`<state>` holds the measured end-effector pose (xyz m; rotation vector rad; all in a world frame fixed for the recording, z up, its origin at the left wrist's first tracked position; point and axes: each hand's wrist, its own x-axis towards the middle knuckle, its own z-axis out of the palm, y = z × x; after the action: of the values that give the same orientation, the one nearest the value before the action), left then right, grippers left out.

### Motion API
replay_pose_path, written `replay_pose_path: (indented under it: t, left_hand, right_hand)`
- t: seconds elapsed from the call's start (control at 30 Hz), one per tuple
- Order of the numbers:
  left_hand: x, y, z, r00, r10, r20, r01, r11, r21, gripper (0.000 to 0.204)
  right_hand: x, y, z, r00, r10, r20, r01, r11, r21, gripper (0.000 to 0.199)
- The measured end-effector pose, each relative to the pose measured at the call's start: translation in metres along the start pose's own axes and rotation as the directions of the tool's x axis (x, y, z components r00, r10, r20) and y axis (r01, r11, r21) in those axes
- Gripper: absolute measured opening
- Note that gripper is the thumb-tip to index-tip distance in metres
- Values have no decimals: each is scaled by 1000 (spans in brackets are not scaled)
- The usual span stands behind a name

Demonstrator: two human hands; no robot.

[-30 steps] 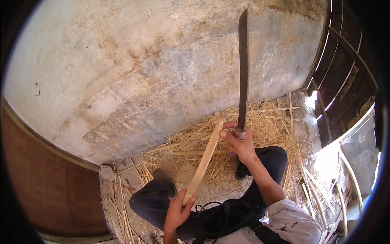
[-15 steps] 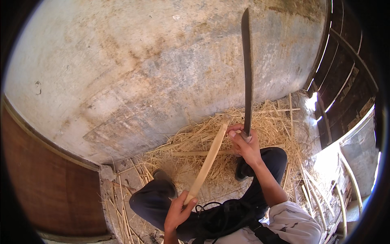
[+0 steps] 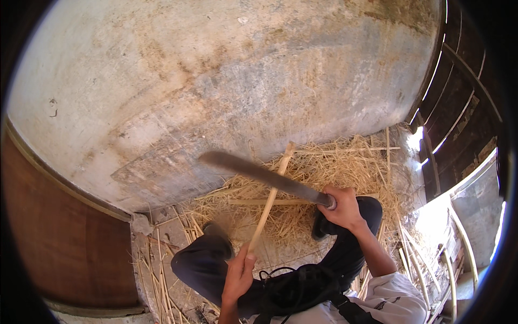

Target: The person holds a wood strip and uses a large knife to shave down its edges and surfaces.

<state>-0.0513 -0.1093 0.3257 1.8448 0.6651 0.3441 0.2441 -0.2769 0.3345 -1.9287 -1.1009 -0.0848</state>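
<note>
My right hand (image 3: 341,208) grips the handle of a long dark machete (image 3: 259,173), whose blurred blade lies almost level and points left across a pale wooden stick (image 3: 272,195). My left hand (image 3: 239,272) holds the lower end of that stick, which slants up and to the right toward the wall. The blade crosses the stick near its upper half. My knees in dark trousers (image 3: 202,264) are bent below both hands.
A heap of dry straw (image 3: 334,167) covers the ground at the foot of a stained plaster wall (image 3: 226,81). Thin cut slats (image 3: 253,202) lie in the straw. A brown wooden panel (image 3: 59,237) stands at the left, dark wooden boards (image 3: 458,92) at the right.
The machete was raised upright above my right hand; it has swung down and to the left and is now almost level across the stick. My left hand and the stick have barely moved.
</note>
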Motion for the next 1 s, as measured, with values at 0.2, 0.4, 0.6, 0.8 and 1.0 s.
replay_pose_path:
  t: [0.2,0.4,0.6,0.8,1.0]
  left_hand:
    - [-3,20,4,1000,-9,-5,9,999,33,31]
    - [-3,3,1,999,7,38,-18,958,286,34]
    - [-3,15,16,998,65,-16,-49,873,485,24]
    - [-7,21,9,999,9,-36,13,829,559,21]
    - [1,19,8,996,81,-31,-50,831,554,21]
  right_hand:
    - [-4,14,14,994,-76,77,91,973,-211,24]
    - [6,13,14,992,-76,102,104,950,-296,21]
    - [7,10,18,977,-158,145,198,925,-324,21]
    - [36,24,16,998,-63,-4,59,946,-319,13]
    - [31,24,29,992,-78,96,115,867,-485,8]
